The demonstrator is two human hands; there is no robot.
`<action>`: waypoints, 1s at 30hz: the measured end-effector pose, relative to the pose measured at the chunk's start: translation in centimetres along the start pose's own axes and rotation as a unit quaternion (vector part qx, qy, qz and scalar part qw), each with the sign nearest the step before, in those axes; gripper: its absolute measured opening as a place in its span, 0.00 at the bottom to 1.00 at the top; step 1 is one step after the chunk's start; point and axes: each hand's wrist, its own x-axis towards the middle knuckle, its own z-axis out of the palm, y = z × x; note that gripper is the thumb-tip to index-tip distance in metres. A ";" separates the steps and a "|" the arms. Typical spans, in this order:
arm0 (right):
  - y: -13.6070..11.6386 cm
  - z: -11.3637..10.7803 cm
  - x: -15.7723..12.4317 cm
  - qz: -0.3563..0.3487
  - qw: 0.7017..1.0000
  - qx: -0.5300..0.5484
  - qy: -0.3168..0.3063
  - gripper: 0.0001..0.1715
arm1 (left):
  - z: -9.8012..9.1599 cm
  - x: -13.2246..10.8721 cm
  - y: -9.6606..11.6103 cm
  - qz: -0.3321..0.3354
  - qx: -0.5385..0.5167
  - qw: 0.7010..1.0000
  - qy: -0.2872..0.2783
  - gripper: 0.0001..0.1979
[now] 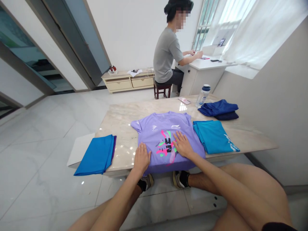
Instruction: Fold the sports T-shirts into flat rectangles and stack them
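Note:
A purple T-shirt (154,136) with a bright printed design lies spread on the marble-topped table (120,118), its lower end hanging over the front edge. My left hand (141,158) rests flat on the shirt's left side near that edge, fingers stretched out. On the right half of the print, my right hand (182,144) lies with its fingers spread. Neither hand grips the cloth. A folded teal garment (213,138) sits against the shirt's right side. Folded blue cloth (96,152), with a purple layer at its edge, lies at the table's left end.
Dark blue clothes (218,108), a water bottle (203,96) and a pink phone (184,100) are on the table's far right. Beyond, a person (166,54) sits on a stool at a white desk (204,64). A low cabinet (120,84) stands along the wall.

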 end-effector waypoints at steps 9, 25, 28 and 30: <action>-1.3 -5.1 -2.9 -0.087 0.983 -0.029 -0.160 0.40 | -5.0 -7.2 0.2 0.003 0.041 0.994 -0.100 0.33; -0.9 -9.4 4.7 -0.099 0.972 0.096 -0.189 0.27 | -8.1 2.7 -9.5 -0.311 -0.170 0.933 -0.067 0.10; -0.9 -9.1 4.7 -0.112 0.970 0.116 -0.181 0.27 | -6.2 4.1 -9.9 -0.328 -0.207 0.921 -0.034 0.10; -0.7 -9.0 4.7 -0.121 0.966 0.142 -0.180 0.27 | -5.3 5.3 -10.2 -0.344 -0.239 0.908 -0.008 0.12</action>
